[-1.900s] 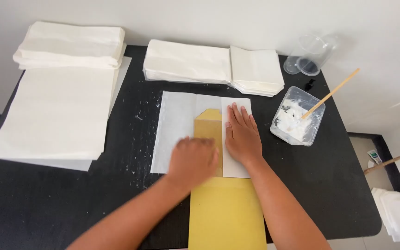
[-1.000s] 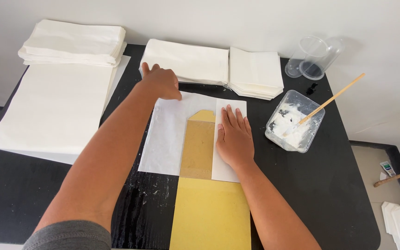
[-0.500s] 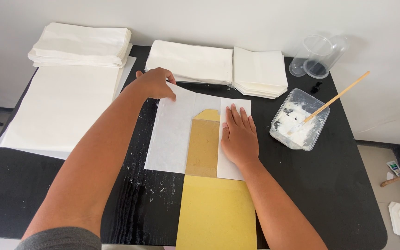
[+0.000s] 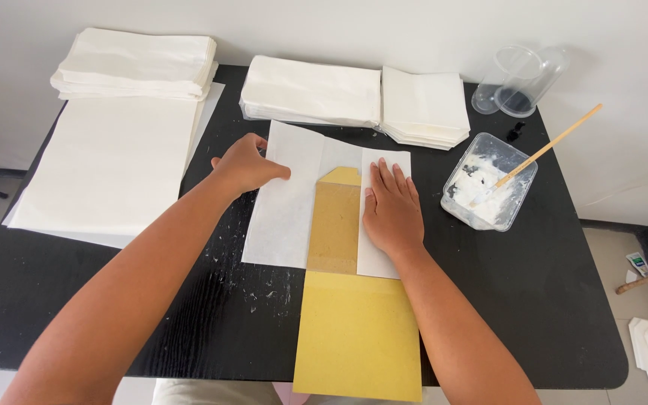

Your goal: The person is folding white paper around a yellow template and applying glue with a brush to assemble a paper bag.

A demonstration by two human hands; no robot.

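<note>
My left hand (image 4: 245,166) rests at the upper left edge of the white paper sheet (image 4: 286,206), fingers curled and pinching that edge. My right hand (image 4: 391,210) lies flat, fingers spread, pressing the sheet's folded right flap. Between them sits the yellow cardboard template (image 4: 350,300), running toward 6 o'clock. At 2 o'clock stands a clear tub of white paste (image 4: 489,191) with a wooden stick (image 4: 545,150). Folded paper stacks (image 4: 354,97) lie at 12 o'clock.
</note>
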